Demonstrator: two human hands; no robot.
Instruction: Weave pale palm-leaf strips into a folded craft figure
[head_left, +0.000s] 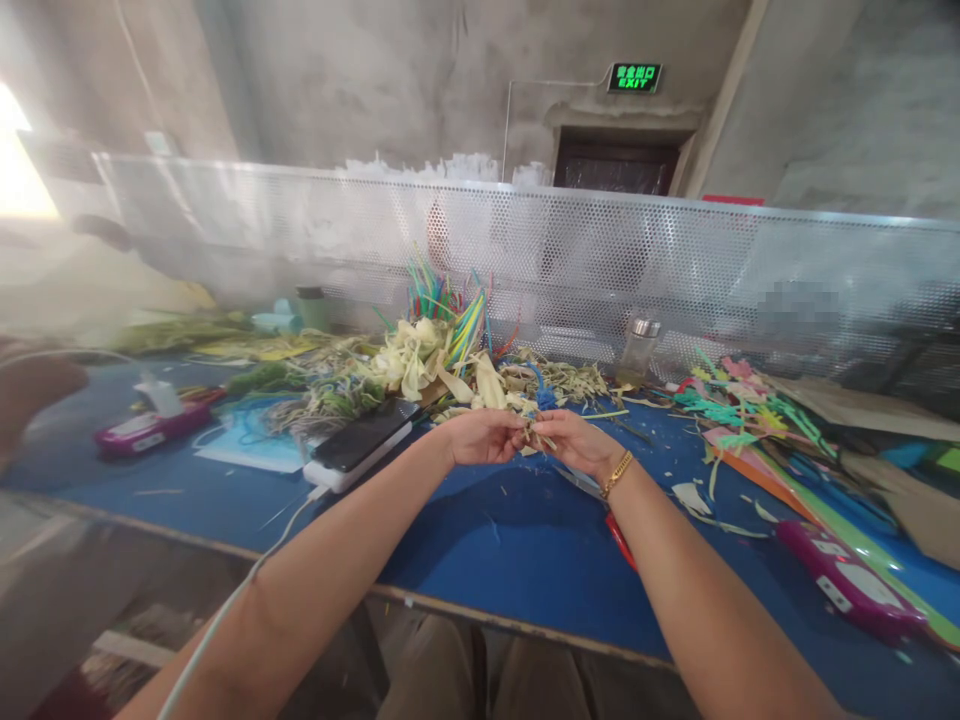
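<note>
My left hand (486,437) and my right hand (579,440) meet over the middle of the table, fingertips pinched together. Between them is a small, dry, tan-green piece of plant husk (529,432), partly covered by the fingers. A blue knotted bundle (545,398) shows just behind the fingertips; whether it is joined to the husk I cannot tell. Under my right wrist, which wears a gold bracelet, lies a pair of scissors with red handles (621,542). Beyond both hands spreads a heap of pale dried husks (487,382).
A phone (367,436) on a white power bank lies left, its cable crossing my left forearm. Purple power strips (851,580) sit at both sides. A glass bottle (639,350) stands before the perforated metal screen (600,250). Coloured strips (757,410) lie right; another person's hand (41,390) is far left.
</note>
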